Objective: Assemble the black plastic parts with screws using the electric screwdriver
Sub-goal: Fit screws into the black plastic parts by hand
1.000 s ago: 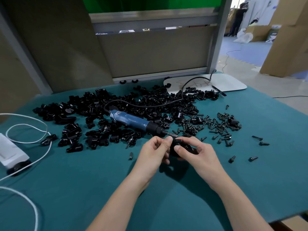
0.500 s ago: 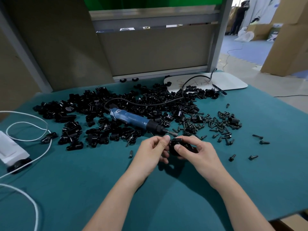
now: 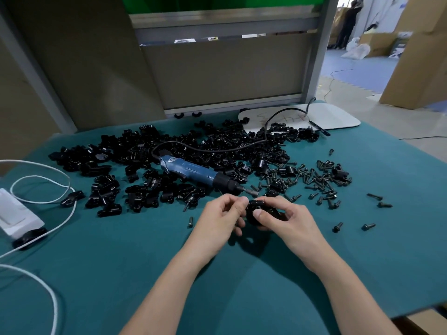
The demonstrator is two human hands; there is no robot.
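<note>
My right hand [image 3: 285,220] grips a black plastic part [image 3: 255,209] a little above the teal table, thumb on its near face. My left hand [image 3: 225,217] meets the part from the left, its fingertips pinched against its edge; I cannot tell what they hold. Just beyond my hands lies the blue electric screwdriver [image 3: 193,171], its bit pointing right toward the part. A wide heap of black plastic parts [image 3: 193,146] lies behind it. Black screws [image 3: 316,180] are scattered to the right.
A white cable [image 3: 48,180] and a white box [image 3: 17,216] lie at the left edge. The screwdriver's black cord [image 3: 217,148] runs across the heap to a white board [image 3: 333,117] at the back. A grey partition stands behind. Loose screws [image 3: 337,227] lie near my right hand.
Both hands stay together on the part, with only slight finger shifts. The screwdriver has not moved.
</note>
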